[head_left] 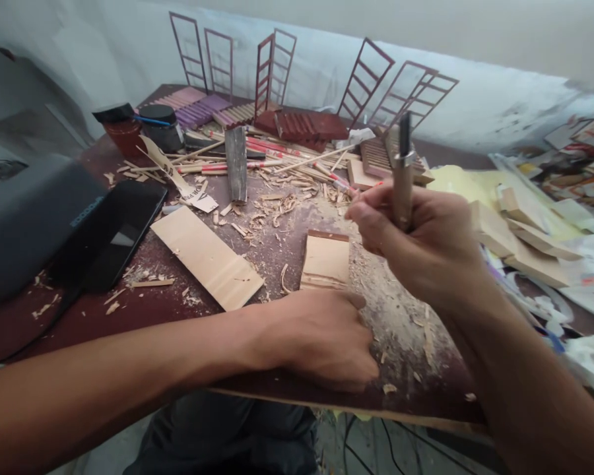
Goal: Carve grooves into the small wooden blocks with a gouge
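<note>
My right hand (pixel 420 231) is raised over the right part of the table, its fingers wrapped round the wooden handle of a chisel (pixel 403 191). The chisel stands upright with its dark metal blade pointing up. Low at the table's front edge, my left hand (pixel 327 336) is closed with its knuckles up. It lies at the near end of a small wooden block (pixel 325 260), covering that end. The block is pale on top, with a brown strip along its far edge and darker lines near the hand. The left fingertips and anything under them are hidden.
A pale board (pixel 208 257), a phone (pixel 123 231) and a dark case (pixel 34 224) lie left. A grey wedge-like piece (pixel 236 165), sticks and shavings lie behind. Small brown ladder-like frames (pixel 366 79) lean at the wall. Wood blocks (pixel 519 231) are stacked right; two jars (pixel 161 128) stand back left.
</note>
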`<state>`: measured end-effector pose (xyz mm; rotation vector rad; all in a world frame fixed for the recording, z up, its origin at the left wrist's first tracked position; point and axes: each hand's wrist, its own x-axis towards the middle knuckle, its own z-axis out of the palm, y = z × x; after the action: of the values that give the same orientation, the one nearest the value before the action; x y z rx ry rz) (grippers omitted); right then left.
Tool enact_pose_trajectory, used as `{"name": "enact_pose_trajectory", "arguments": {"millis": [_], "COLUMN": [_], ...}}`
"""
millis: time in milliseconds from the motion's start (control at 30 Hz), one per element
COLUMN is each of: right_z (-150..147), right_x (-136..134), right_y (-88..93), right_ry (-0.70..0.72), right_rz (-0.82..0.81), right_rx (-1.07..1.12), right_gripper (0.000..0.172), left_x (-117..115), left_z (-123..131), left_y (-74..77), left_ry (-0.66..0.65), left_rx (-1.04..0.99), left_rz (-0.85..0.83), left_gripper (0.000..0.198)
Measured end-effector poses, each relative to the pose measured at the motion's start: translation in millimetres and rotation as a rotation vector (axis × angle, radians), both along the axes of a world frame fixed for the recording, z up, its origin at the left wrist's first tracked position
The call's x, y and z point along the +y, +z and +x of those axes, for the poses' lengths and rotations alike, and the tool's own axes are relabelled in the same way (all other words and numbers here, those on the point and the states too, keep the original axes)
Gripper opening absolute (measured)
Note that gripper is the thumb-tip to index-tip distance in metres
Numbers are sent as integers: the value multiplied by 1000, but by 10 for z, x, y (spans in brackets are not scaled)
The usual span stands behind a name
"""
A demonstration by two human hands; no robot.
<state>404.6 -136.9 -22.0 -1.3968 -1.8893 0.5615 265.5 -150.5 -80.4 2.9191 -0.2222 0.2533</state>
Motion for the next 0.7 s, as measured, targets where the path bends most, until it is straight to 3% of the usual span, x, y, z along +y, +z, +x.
{"name": "enact_pose_trajectory", "arguments": {"millis": [200, 300, 433, 567, 700], "right_z": [297, 404, 393, 352, 371], "right_x": [77, 83, 43, 10, 20], "right_y": [-200, -237, -214, -214, -235], "right_ry": [-33, -65, 133, 378, 311], "right_rz": [-1, 18, -99, -277, -183], "right_rx": [-109, -69, -95, -163, -196], "right_gripper": [43, 33, 21, 25, 17], "left_x": [0, 7, 12, 13, 18], "left_z": [-10, -25, -59, -78, -81], "left_y": [89, 61, -13, -54, -62], "left_ry": [5, -9, -14, 1, 0], "left_rx": [52, 15, -110, -204, -230], "left_rz": [36, 45, 71, 95, 92], "left_gripper": [24, 21, 20, 21, 23]}}
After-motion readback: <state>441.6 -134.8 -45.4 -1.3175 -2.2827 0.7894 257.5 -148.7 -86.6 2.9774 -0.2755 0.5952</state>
